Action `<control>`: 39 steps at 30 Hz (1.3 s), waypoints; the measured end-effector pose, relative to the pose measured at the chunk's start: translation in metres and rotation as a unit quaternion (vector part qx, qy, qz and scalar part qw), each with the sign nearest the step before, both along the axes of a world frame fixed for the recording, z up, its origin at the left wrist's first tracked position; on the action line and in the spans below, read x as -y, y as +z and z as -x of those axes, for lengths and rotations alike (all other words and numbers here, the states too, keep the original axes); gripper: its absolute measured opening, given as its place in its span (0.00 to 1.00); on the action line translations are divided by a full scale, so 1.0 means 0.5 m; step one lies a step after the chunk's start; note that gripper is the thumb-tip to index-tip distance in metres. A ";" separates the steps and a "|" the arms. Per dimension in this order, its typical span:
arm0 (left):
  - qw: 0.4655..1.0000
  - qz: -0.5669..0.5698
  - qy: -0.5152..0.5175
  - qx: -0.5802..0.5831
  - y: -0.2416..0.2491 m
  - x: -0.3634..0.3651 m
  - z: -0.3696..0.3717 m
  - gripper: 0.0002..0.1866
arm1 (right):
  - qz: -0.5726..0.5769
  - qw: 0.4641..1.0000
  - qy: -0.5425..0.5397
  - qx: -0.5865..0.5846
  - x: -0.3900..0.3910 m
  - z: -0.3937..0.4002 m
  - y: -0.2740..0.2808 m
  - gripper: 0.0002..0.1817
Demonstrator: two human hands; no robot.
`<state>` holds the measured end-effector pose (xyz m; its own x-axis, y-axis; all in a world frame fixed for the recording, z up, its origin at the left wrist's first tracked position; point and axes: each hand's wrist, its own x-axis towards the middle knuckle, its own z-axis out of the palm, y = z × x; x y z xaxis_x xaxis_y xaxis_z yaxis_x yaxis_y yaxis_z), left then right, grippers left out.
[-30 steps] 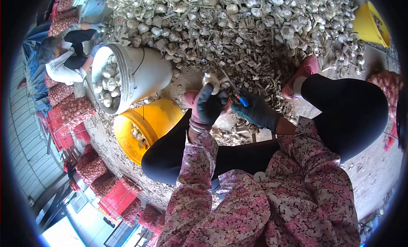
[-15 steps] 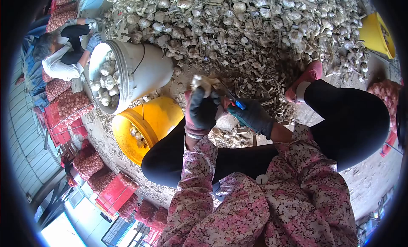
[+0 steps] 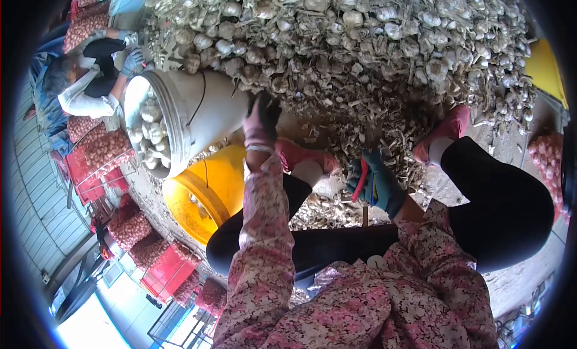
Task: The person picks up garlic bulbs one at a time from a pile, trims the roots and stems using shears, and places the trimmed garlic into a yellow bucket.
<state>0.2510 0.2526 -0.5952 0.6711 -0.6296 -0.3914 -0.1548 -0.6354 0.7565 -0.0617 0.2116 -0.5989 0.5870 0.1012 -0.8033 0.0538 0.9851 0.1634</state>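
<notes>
My left hand point(image 3: 262, 119), in a pink glove with dark fingers, reaches out beside the white bucket point(image 3: 219, 103) at the near edge of the garlic pile point(image 3: 336, 36). Its fingers look stretched out and somewhat apart, and I see no bulb in them. Lower and to the right, my right hand point(image 3: 384, 190) in a dark green glove grips pruning shears point(image 3: 362, 181) with red and blue handles. The blades cannot be made out against the dry trimmings point(image 3: 354, 139). Garlic bulbs point(image 3: 154, 131) lie inside the white bucket, which rests tipped on its side.
A yellow bucket point(image 3: 231, 175) lies by my left knee, another yellow bucket point(image 3: 546, 69) at the far right. At the left a person point(image 3: 90, 78) in gloves sits near the pile. Red net sacks point(image 3: 127, 224) line the left side. My pink shoes point(image 3: 448, 130) border the trimmings.
My left hand has moved up and left to the pile; the garlic bulb it held is no longer in it. My right hand has dropped lower with the shears, away from the left.
</notes>
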 end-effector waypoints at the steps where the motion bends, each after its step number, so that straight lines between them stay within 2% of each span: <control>1: 0.897 0.137 0.318 -0.273 -0.075 0.017 0.000 0.21 | 0.005 0.999 0.016 -0.040 -0.004 0.003 -0.003 0.23; 2: 0.896 0.138 0.320 -0.277 -0.126 0.029 -0.021 0.21 | 0.011 0.996 0.035 -0.080 -0.004 0.006 -0.007 0.23; 3: 0.940 -0.008 0.285 -0.186 -0.207 0.031 -0.053 0.22 | -0.004 0.997 0.029 -0.077 -0.001 0.009 -0.012 0.22; 5: 0.955 -0.150 0.239 -0.090 -0.332 0.037 -0.097 0.24 | 0.027 0.995 0.032 -0.093 0.008 0.006 -0.007 0.21; 7: 0.902 -0.335 0.265 0.070 -0.404 0.057 -0.120 0.26 | 0.071 0.989 0.051 -0.121 0.024 -0.007 0.018 0.18; 8: 0.904 -0.332 0.260 0.068 -0.413 0.063 -0.123 0.26 | 0.074 0.988 0.046 -0.124 0.031 -0.007 0.011 0.18; 10: 0.887 -0.228 0.394 -0.084 -0.420 0.031 -0.114 0.28 | 0.227 0.966 0.118 -0.038 0.029 0.000 -0.013 0.18; 11: 0.878 -0.045 0.429 -0.207 -0.283 0.069 -0.040 0.25 | 0.407 0.856 0.288 -0.135 0.025 0.002 -0.037 0.20; 12: 0.978 -0.195 0.053 0.045 -0.258 0.055 -0.023 0.24 | 0.409 0.856 0.286 -0.132 0.040 -0.009 -0.016 0.20; 13: 0.845 -0.301 -0.335 0.287 -0.237 0.039 -0.010 0.23 | 0.534 0.774 0.303 -0.154 0.063 -0.024 0.032 0.22; 14: 0.899 -0.123 -0.261 0.331 -0.198 0.036 0.036 0.21 | 0.647 0.674 0.312 -0.173 0.078 -0.033 0.068 0.23; 16: 0.914 0.064 -0.176 0.360 -0.146 0.026 0.115 0.20 | 0.660 0.660 0.314 -0.173 0.083 -0.035 0.083 0.24; 19: 0.955 0.203 -0.133 0.172 -0.107 -0.003 0.195 0.17 | 0.776 0.542 0.287 -0.152 0.080 -0.025 0.099 0.29; 21: 0.950 0.290 -0.107 0.041 -0.065 -0.018 0.236 0.19 | 0.788 0.520 0.299 -0.136 0.087 -0.024 0.133 0.31; 22: 0.949 0.293 -0.111 0.043 -0.037 -0.020 0.252 0.19 | 0.799 0.500 0.311 -0.120 0.090 -0.021 0.152 0.32; 24: 0.970 0.217 -0.088 0.070 0.063 -0.001 0.285 0.23 | 0.791 0.508 0.324 -0.105 0.082 -0.008 0.169 0.33; 25: 0.979 0.179 -0.081 0.063 0.102 -0.008 0.298 0.18 | 0.805 0.495 0.309 -0.102 0.072 0.000 0.169 0.34; 26: 0.977 0.181 -0.085 0.066 0.100 -0.017 0.305 0.18 | 0.819 0.483 0.294 -0.099 0.062 0.006 0.168 0.34; 28: 0.955 0.264 0.039 -0.130 0.081 -0.036 0.319 0.16 | 0.828 0.480 0.275 -0.098 0.046 0.019 0.164 0.34; 30: 0.959 0.264 0.017 -0.100 0.115 -0.041 0.340 0.17 | 0.834 0.477 0.261 -0.097 0.040 0.033 0.173 0.33; 32: 0.963 0.261 -0.001 -0.072 0.121 -0.052 0.353 0.19 | 0.765 0.556 0.317 -0.066 0.042 0.046 0.185 0.30; 33: 0.963 0.261 -0.019 -0.067 0.104 -0.063 0.353 0.20 | 0.739 0.561 0.361 -0.095 0.044 0.049 0.194 0.23; 36: 0.967 0.218 -0.060 -0.119 0.074 -0.073 0.361 0.20 | 0.711 0.568 0.398 -0.115 0.046 0.050 0.147 0.19; 37: 0.961 0.251 -0.103 -0.053 0.057 -0.067 0.362 0.20 | 0.666 0.608 0.410 -0.139 0.047 0.046 0.132 0.19; 38: 0.948 0.281 -0.146 0.015 0.059 -0.055 0.360 0.20 | 0.665 0.610 0.409 -0.138 0.050 0.045 0.127 0.19; 39: 0.898 0.341 0.005 -0.280 0.068 -0.055 0.360 0.20 | 0.625 0.670 0.376 -0.139 0.052 0.046 0.122 0.20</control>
<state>0.0710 0.2803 -0.5611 0.4960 -0.8461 -0.1953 0.3735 0.0048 0.9276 -0.0845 0.1858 -0.5380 0.5572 -0.5695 -0.6043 -0.6771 0.1095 -0.7276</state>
